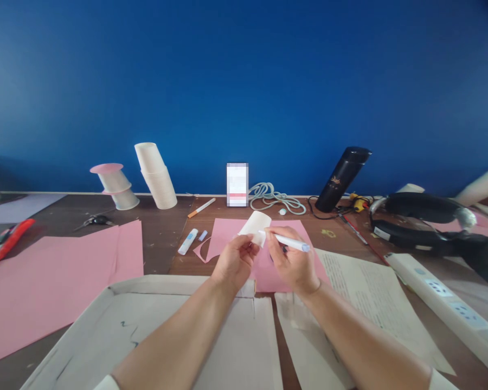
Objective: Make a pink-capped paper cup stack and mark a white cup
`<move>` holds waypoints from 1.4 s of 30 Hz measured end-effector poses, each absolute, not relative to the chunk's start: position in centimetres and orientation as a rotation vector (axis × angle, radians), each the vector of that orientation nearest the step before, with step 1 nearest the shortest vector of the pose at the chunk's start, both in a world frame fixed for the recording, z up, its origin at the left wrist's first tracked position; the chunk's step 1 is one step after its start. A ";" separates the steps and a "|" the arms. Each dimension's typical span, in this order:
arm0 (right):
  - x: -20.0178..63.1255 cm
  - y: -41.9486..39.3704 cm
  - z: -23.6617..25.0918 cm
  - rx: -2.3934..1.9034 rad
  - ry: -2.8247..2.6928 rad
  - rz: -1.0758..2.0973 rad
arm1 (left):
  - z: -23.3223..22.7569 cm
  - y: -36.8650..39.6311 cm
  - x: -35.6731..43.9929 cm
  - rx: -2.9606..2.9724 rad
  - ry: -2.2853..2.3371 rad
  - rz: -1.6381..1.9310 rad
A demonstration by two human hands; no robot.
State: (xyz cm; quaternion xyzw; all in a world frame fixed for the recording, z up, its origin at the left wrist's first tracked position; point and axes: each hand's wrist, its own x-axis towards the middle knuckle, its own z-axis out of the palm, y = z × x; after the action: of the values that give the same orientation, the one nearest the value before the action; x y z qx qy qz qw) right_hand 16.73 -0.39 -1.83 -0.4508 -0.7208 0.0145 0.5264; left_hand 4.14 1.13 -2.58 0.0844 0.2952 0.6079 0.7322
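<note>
- At the far left of the surface (158, 244) lies a red-handled tool (8, 238), partly cut off by the edge of the view.
- A large pink sheet (52, 281) lies flat next to it, with a small dark object (97, 220) just beyond its far corner; what it is cannot be told.
- Against the blue wall (244, 81) stands a pair of upturned cups with pink paper discs (114, 185), and beside them a leaning stack of white cups (156, 174).
- A white glue stick (187, 241) and its cap (203, 235) lie on the bare wood, with an orange-tipped pen (201, 207) farther back.
- In the near foreground sits a shallow cardboard tray (117, 303) with a few dark pen marks on it.
- The left hand (235, 261) grips a white paper cup (255, 224), tipped on its side, above a smaller pink sheet (223, 233).
- The right hand (291, 261) is closed around a white marker (287, 241), whose tip meets the cup; the 2 hands are close together.
- A blurred upright card (237, 184) and a coiled white cable (273, 197) sit near the wall.
- A dark flask (342, 177) leans there, bearing a small gold logo too small to read.
- A printed paper (366, 292) lies right of the hands; its text is illegible.
- A black headset (423, 222) and a white power strip (447, 303) fill the right side.
</note>
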 end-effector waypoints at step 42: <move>16.9 -0.2 -2.1 -1.084 -1.720 0.018 | -2.7 0.9 4.1 0.245 0.635 1.259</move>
State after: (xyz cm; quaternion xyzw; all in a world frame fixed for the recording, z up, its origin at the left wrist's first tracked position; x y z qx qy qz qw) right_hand 16.89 -0.18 -2.11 -0.4534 -0.7193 0.0076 0.5263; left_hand 4.06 0.95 -2.65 0.1121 0.2911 0.5771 0.7547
